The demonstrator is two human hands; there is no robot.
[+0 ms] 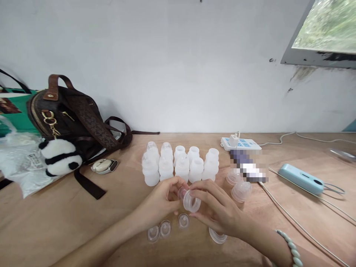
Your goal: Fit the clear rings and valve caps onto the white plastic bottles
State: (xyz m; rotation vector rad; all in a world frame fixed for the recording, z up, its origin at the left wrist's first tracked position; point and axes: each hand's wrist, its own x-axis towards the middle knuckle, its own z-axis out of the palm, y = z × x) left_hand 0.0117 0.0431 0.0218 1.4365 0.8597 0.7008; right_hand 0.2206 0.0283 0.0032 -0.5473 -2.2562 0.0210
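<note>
My left hand point(172, 191) pinches a small clear piece point(181, 193) that looks like a bottle teat, pressed against the ring's left side. In the fingers of my right hand point(217, 205) is a clear screw ring point(192, 204), tilted so its opening faces me. Below my hands lie clear teats point(183, 220), with two more to the left point(165, 228). Another clear ring point(218, 235) rests partly hidden under my right hand. Just beyond stand several milky baby bottles point(151, 176) in two rows; some carry clear domed tops, others are uncovered.
Right of the bottles sit clear domed caps point(241, 191), a blurred-out object point(247, 167), a white power strip point(251, 144) and a light blue device point(300, 179), with cables running across the table. At left are a dark backpack point(69, 111), a panda charm point(61, 157) and a computer mouse point(103, 166).
</note>
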